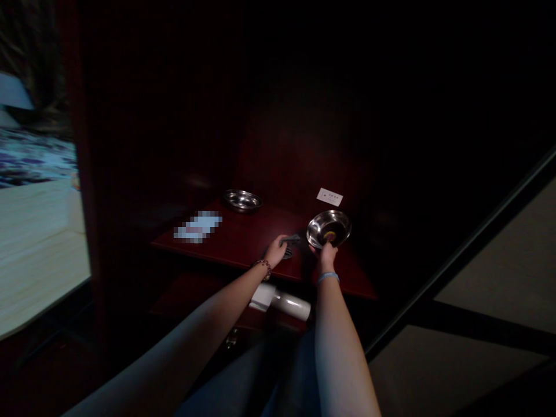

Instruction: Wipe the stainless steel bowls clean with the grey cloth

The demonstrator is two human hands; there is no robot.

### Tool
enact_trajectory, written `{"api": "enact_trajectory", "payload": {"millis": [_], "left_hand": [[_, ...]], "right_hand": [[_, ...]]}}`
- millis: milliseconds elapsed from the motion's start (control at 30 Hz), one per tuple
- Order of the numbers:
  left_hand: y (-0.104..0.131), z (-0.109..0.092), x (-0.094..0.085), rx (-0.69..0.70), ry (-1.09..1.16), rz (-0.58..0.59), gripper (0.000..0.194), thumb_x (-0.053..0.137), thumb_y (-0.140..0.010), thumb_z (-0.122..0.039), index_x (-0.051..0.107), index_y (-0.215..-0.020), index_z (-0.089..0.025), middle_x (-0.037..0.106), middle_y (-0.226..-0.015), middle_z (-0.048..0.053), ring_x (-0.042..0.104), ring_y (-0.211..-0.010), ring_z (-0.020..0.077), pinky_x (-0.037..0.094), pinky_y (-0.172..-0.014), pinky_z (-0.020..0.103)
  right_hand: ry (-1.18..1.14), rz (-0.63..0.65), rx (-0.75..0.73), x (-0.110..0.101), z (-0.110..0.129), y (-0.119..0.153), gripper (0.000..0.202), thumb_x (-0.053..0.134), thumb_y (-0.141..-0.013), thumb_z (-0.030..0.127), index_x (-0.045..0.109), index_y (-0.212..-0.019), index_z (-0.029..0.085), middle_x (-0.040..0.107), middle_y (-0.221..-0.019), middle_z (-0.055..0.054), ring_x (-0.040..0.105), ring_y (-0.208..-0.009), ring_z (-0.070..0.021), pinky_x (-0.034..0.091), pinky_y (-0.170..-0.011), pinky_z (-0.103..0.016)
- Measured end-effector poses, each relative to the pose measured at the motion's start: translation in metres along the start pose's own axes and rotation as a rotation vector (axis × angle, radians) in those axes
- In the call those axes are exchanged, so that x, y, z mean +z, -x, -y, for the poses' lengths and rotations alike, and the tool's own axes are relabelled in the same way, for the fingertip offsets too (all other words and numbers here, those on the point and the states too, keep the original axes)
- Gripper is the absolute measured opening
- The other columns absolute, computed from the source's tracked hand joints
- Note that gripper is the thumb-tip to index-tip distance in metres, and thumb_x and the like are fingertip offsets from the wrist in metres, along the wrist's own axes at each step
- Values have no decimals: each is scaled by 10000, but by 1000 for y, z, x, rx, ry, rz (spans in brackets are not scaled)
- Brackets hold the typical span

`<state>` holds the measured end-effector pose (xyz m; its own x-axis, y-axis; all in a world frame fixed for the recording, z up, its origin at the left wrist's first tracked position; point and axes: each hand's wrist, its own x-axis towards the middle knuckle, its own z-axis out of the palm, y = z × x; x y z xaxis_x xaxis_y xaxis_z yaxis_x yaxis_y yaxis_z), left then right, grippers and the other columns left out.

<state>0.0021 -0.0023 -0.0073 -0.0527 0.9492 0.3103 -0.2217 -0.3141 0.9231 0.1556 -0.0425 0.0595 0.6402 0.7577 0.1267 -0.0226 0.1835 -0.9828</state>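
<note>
Gripping dark gray cloth (292, 238) in left hand (275, 253), fingers curled mostly closed around it, with part hanging below; can't tell exact finger spread. Holding cloth low over dark red shelf (243, 246), near its front edge, left of the bowl; can't tell if touching. Wearing beaded bracelet (263, 266) on that wrist.

Holding metal bowl (325, 222) in right hand (327, 255), pinched at near rim: thumb over the edge, other fingers mostly hidden under or behind. Tilted, with inside facing toward camera. Located over right part of shelf, just right of cloth and apart from it; can't tell if base touches shelf. Showing small yellowish patch (330, 236) inside, by thumb; too dark to name. Wearing light blue band (328, 276) on right wrist.

Also on shelf: second metal bowl (242, 201), upright, toward back left, well apart from both hands. Near it, at front left, pixelated pale item (198, 226), unreadable. Behind held bowl, white card (330, 197) with dark print. Below shelf, white roll (292, 305) lying on its side, next to white box (262, 297). Far left, pale wooden table (39, 243).
</note>
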Motion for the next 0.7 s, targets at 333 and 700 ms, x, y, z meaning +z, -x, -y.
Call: {"api": "enact_trajectory", "payload": {"millis": [333,700], "left_hand": [[-7,7,3,-75,140,-24,218,682,-790,-147,679,-1006,-173,744,-1012,89,676,-1078,223,441,-1081,380],[5,-9,2,-167,260,238,326,870,-666,-242,663,-897,-142,755,-799,88,732,-890,259,532,-947,432]], "right_hand": [[40,90,-65,10,1,13,615,406,-817,204,379,-1429,256,594,-1347,-96,707,-920,-165,615,-678,-282],[58,270,-156,21,-6,27,722,428,-761,188,315,-1473,220,626,-1319,-90,674,-981,-149,567,-805,-266]]}}
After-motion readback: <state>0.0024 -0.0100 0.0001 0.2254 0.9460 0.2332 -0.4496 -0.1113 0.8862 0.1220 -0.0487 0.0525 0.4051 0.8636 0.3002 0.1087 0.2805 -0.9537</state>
